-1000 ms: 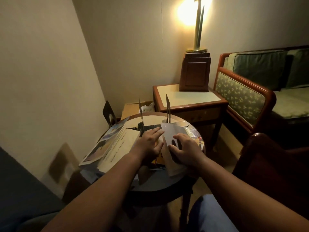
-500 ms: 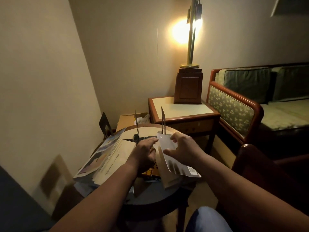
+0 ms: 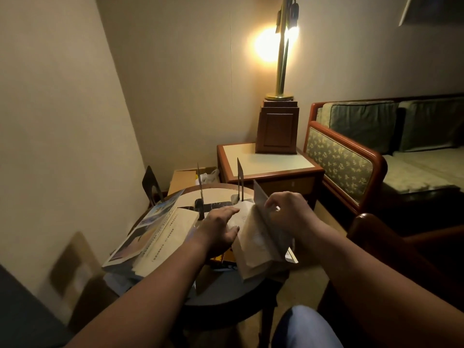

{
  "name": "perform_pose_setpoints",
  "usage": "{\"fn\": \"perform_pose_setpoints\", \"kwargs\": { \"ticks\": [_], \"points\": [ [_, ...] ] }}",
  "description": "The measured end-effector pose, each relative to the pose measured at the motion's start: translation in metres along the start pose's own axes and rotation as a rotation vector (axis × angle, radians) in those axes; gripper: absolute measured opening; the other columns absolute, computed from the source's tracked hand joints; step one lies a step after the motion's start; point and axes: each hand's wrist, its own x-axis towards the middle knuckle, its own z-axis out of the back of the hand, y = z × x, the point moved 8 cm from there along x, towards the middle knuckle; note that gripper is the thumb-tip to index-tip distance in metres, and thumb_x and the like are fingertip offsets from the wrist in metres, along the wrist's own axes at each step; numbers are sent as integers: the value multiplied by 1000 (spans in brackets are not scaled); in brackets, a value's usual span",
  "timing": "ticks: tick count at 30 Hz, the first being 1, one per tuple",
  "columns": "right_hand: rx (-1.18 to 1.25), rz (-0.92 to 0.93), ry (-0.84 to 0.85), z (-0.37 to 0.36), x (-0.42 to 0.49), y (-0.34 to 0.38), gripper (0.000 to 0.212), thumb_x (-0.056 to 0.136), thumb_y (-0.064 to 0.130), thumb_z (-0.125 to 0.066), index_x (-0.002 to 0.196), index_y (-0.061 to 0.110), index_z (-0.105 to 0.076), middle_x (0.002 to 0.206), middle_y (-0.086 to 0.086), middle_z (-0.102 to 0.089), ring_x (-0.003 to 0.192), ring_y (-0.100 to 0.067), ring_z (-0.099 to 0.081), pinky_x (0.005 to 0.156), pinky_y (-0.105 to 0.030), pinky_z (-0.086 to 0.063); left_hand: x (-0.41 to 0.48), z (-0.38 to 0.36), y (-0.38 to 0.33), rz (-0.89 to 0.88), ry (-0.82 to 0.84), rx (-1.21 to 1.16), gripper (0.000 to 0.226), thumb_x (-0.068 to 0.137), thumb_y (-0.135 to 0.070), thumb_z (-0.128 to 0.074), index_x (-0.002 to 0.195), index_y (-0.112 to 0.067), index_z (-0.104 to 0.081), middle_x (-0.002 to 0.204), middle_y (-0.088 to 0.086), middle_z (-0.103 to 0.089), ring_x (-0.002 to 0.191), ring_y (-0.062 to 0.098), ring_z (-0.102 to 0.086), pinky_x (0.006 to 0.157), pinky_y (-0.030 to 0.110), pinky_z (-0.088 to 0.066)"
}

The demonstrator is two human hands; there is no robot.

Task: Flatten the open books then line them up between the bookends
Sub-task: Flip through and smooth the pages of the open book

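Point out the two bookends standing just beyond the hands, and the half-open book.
Left bookend (image 3: 199, 188): head view, upright plate.
Right bookend (image 3: 240, 180): head view, upright plate.
Book (image 3: 251, 237): head view, pale open pages.

Home sitting room, dim and warm-lit: upholstered sofa (image 3: 351, 163) with a wood frame and green cushions (image 3: 362, 124) along the right wall, lit brass lamp (image 3: 282, 56) on a wooden pedestal (image 3: 277, 129) on a square side table (image 3: 266, 163) in the corner. Small round worktop (image 3: 226, 298) in front, books (image 3: 150, 234) piled at its left edge, metal bookends (image 3: 240, 180) upright near its far edge. Wooden armchair arm (image 3: 371, 228) just right of it, cardboard box (image 3: 182, 178) on the floor by the beige wall (image 3: 62, 121).
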Motion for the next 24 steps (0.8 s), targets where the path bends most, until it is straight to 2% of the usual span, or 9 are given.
{"fn": "perform_pose_setpoints", "kwargs": {
  "ticks": [4, 7, 9, 13, 17, 20, 22, 23, 24],
  "points": [
    [-30, -171, 7, 10, -3, -40, 35, 88, 3, -67, 122, 11, -66, 123, -9, -65, 110, -23, -62, 82, -27, -55, 13, -15, -22, 7, 71, 24, 60, 92, -50, -57, 147, -35, -39, 157, -5, -32, 146, 19, -25, 116, 48, -32],
    [-2, -267, 19, 4, -11, -64, 37, 90, 3, -65, 125, 13, -65, 122, -7, -64, 109, -21, -62, 78, -25, -56, 21, -34, -29, 3, 192, 126, 58, 90, -61, -50, 144, -43, -39, 160, -9, -24, 149, 20, -16, 117, 54, -24],
    [-3, -310, 20, -4, -16, -76, 36, 91, 6, -63, 126, 15, -64, 121, -5, -64, 108, -20, -62, 73, -22, -53, 22, -46, -24, 2, 262, 166, 54, 89, -65, -48, 140, -45, -44, 160, -11, -25, 148, 20, -17, 116, 56, -23],
    [37, -384, 13, -25, -21, -100, 37, 89, 5, -61, 124, 16, -64, 122, -8, -63, 106, -23, -61, 84, -37, -58, 21, -60, -8, 5, 295, 153, 54, 86, -70, -45, 135, -48, -46, 160, -11, -25, 148, 20, -20, 115, 61, -19],
    [89, -446, 43, -51, -21, -118, 47, 89, 5, -56, 132, 23, -58, 130, -7, -54, 106, -26, -61, 77, -41, -61, 20, -66, 1, -16, 299, 135, 54, 86, -71, -42, 135, -49, -44, 161, -11, -22, 148, 21, -20, 116, 62, -15],
    [161, -494, 56, -73, -19, -133, 51, 90, 7, -53, 135, 30, -54, 134, -6, -47, 99, -27, -61, 70, -41, -62, 20, -65, 6, -9, 316, 101, 58, 83, -72, -39, 136, -49, -44, 161, -12, -22, 147, 21, -20, 115, 60, -21],
    [184, -498, 10, -79, -16, -140, 40, 98, 19, -50, 135, 31, -53, 134, -8, -45, 100, -21, -56, 78, -39, -57, 22, -63, 12, 9, 303, 66, 51, 87, -67, -43, 135, -48, -47, 160, -13, -24, 146, 21, -21, 114, 59, -25],
    [202, -507, -14, -80, -15, -143, 35, 101, 32, -49, 136, 31, -53, 135, -10, -43, 102, -19, -52, 83, -38, -53, 24, -62, 14, 16, 286, 42, 49, 87, -66, -44, 132, -48, -49, 159, -13, -26, 145, 20, -22, 113, 59, -26],
    [219, -519, -31, -81, -15, -147, 41, 100, 47, -47, 137, 31, -53, 136, -10, -41, 107, -21, -49, 88, -38, -50, 25, -61, 17, 22, 268, 18, 48, 86, -67, -43, 130, -48, -52, 158, -14, -28, 145, 18, -24, 112, 59, -28]
  ]
}}
